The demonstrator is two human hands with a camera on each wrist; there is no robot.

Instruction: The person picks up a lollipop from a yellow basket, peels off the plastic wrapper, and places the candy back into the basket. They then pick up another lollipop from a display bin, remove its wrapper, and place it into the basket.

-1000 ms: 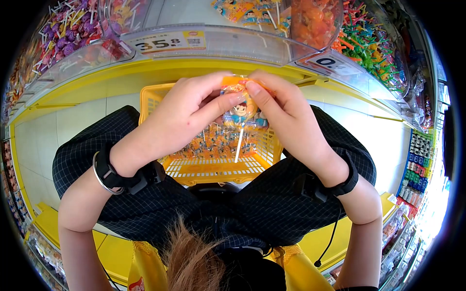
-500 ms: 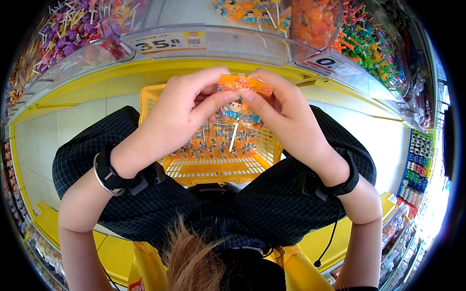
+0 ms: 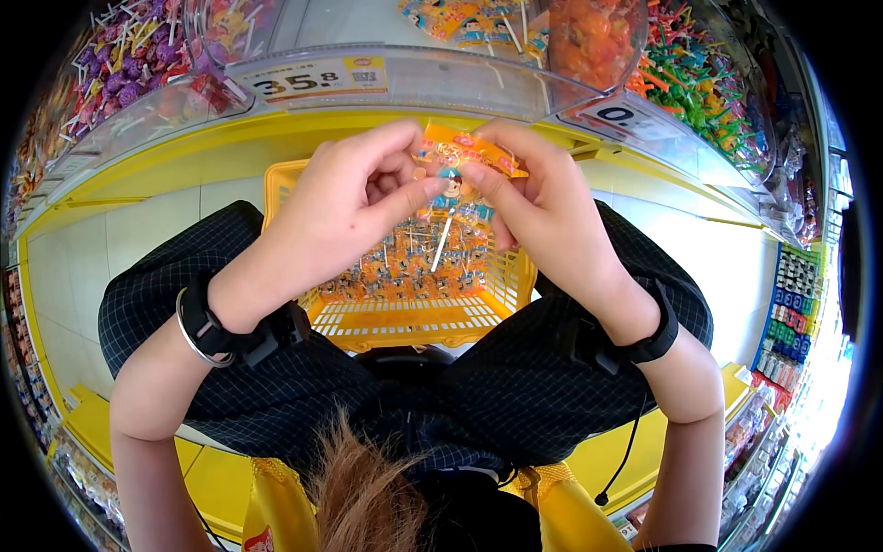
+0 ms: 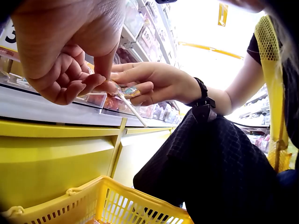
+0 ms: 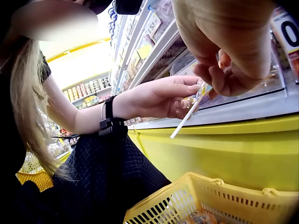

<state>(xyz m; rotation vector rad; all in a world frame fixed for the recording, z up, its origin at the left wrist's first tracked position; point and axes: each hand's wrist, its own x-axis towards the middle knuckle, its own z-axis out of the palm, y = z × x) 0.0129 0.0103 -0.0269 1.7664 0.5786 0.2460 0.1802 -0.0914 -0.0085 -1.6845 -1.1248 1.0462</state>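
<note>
Both hands meet over a yellow basket (image 3: 405, 328) in the head view. Between them is a lollipop in an orange and blue wrapper (image 3: 452, 187), its white stick (image 3: 442, 241) slanting down. The left hand (image 3: 345, 207) pinches the wrapper's left side between thumb and curled fingers. From the right, the right hand (image 3: 552, 207) pinches it with the thumb on top. Seen from the left wrist, the white stick (image 4: 133, 110) points away below the fingertips. Many small orange-wrapped pieces (image 3: 395, 276) lie in the basket beneath.
A yellow-edged shelf (image 3: 276, 129) with clear bins runs across the front. Purple-wrapped lollipops (image 3: 129, 64) fill a left bin; green and orange sweets (image 3: 704, 101) lie at the right. Price tags (image 3: 322, 81) face the person. Crossed or bent legs in checked trousers (image 3: 212, 276) flank the basket.
The lollipop's wrapper has turned and shifted slightly between the fingers, its stick now slanting more. The left fingertips have drawn a little to the left. The basket has stayed in place.
</note>
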